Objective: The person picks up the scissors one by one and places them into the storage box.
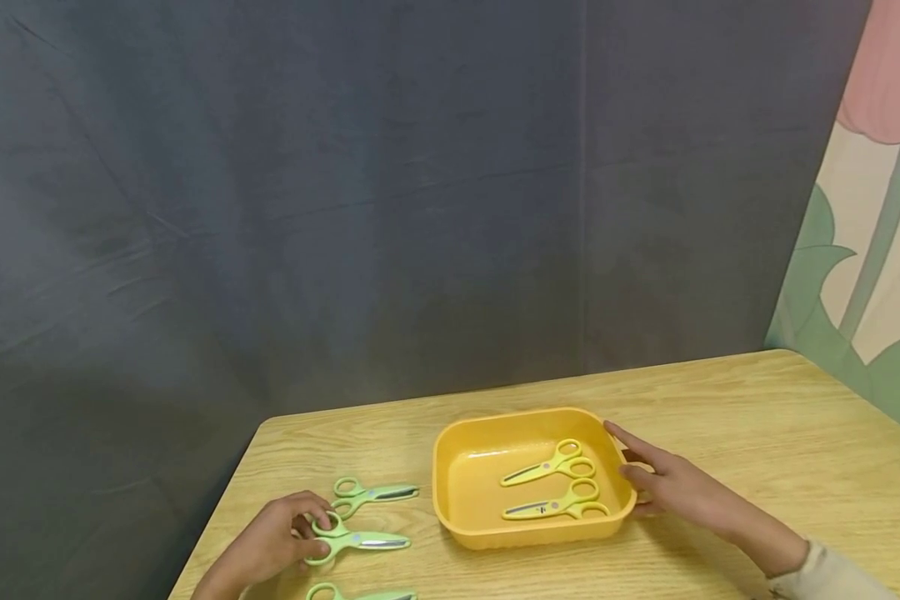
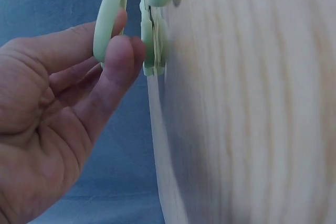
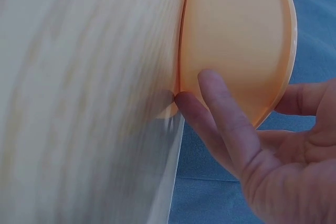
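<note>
My left hand [image 1: 273, 537] pinches the handle loops of light-green scissors [image 1: 345, 540], whose blades point right toward the yellow bin. In the left wrist view, thumb and fingers meet at a green handle [image 2: 107, 22] by the table edge. One green pair [image 1: 360, 493] lies just behind, another [image 1: 367, 594] in front, cut off by the frame. My right hand [image 1: 678, 483] rests against the right side of the yellow bin [image 1: 450, 450], its fingers fairly straight along the outer wall and rim. Inside the bin lie two yellow scissors [image 1: 543, 468], blades pointing left.
Everything stands on a light wooden table [image 1: 750, 433]. A dark grey cloth [image 1: 420, 208] hangs behind it. To the right is a wall with a painted pink flower [image 1: 888, 67] and green leaves.
</note>
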Demonstrator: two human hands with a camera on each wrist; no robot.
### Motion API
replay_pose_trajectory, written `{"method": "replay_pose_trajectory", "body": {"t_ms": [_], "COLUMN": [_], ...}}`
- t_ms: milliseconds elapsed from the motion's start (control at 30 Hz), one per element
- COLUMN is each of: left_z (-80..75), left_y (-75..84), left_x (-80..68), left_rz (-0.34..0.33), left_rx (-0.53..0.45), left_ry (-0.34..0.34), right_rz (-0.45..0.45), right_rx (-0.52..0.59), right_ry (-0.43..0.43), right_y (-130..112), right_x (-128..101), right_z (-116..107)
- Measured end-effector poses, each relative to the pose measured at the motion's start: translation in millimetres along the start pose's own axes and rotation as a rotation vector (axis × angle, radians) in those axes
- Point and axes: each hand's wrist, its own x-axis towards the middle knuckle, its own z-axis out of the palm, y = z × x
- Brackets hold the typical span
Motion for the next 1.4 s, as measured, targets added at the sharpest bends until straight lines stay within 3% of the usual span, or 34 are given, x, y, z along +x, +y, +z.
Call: {"method": "replay_pose_trajectory", "body": {"t_ms": [300, 400, 700, 1400], "left_z": [3.4, 3.8, 5.4, 3.9], "left_y": [0.4, 1.3, 6.7, 12.4], "left_x": [1.6, 1.9, 1.4, 1.4], "left_rz": [-0.083, -0.073, -0.015, -0.062], "left_rx": [0.018, 0.049, 0.175, 0.109], "left_ry": [0.059, 0.077, 0.213, 0.297], "right_rz": [-0.009, -0.006, 0.001, -0.019], "right_rx": [-0.005, -0.012, -0.03, -0.003], "right_ry": [-0.004, 0.005, 0.027, 0.011], "right_y": [1.6, 1.1, -0.4, -0.6], "right_x": [0.0, -0.2, -0.9, -0.4], "right_z": [1.4, 1.8, 2.5, 1.0]}}
